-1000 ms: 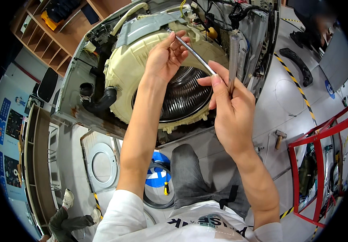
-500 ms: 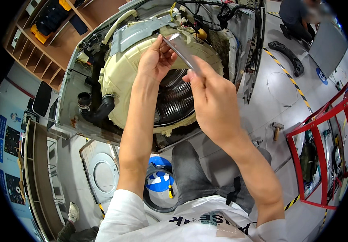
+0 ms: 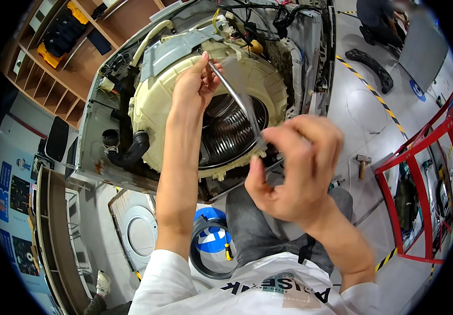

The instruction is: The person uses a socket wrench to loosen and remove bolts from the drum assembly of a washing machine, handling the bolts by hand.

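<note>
My left hand (image 3: 195,86) has its fingers wrapped round a metal bar tool (image 3: 232,90), whose upper end meets the machine beside a grey metal bracket (image 3: 168,50). The tool slants down to the right across a cream plastic tub (image 3: 158,115) and steel drum (image 3: 226,142) in an opened washing machine. My right hand (image 3: 300,165) is blurred, its fingers curled and thumb apart near the tool's smeared lower end; whether it grips that end is unclear. A black bent hose (image 3: 132,151) is at the tub's left.
Wooden shelves (image 3: 58,89) stand upper left, a round-holed panel (image 3: 144,220) lower left. A hose coil (image 3: 196,247) lies by my legs, a hammer (image 3: 363,164) at right beside a red frame (image 3: 412,189). A person (image 3: 378,21) crouches upper right; another's shoe (image 3: 103,283) is lower left.
My right hand has moved down and right from the tool's middle, its fingers looser, and the tool's lower part looks swung downward. The view has shifted slightly; my left hand still holds on.
</note>
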Tool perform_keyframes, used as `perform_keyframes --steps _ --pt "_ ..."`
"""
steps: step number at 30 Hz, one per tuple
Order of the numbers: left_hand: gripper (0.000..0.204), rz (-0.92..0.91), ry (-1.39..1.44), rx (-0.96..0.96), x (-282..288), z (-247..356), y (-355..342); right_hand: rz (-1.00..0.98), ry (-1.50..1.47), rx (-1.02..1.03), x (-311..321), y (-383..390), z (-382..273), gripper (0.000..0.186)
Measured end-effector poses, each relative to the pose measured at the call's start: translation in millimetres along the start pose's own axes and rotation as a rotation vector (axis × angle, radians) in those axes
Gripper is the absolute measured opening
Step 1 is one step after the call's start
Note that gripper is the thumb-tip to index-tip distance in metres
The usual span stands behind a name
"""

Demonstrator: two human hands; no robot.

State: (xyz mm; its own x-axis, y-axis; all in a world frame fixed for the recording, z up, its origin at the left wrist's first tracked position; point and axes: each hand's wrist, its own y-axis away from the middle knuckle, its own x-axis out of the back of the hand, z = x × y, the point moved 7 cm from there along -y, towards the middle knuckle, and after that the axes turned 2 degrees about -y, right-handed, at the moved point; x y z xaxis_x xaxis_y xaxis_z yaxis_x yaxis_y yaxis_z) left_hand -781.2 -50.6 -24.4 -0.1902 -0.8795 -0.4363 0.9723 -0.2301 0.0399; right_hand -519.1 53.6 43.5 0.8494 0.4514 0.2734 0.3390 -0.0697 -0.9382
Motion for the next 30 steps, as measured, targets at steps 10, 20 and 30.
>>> perform_keyframes --steps 10,20,30 --pt "0.029 -0.038 -0.005 0.042 -9.6 2.3 9.5 0.005 -0.400 -0.561 -18.5 26.2 30.7 0.042" --pt "0.028 -0.150 0.034 0.124 -13.9 -5.7 5.5 -0.237 -0.279 -0.462 -54.5 6.5 43.2 0.018" --pt "0.026 -0.275 -0.125 0.120 -22.0 -18.6 48.3 -0.142 -0.176 -0.272 -15.0 41.2 28.5 0.022"
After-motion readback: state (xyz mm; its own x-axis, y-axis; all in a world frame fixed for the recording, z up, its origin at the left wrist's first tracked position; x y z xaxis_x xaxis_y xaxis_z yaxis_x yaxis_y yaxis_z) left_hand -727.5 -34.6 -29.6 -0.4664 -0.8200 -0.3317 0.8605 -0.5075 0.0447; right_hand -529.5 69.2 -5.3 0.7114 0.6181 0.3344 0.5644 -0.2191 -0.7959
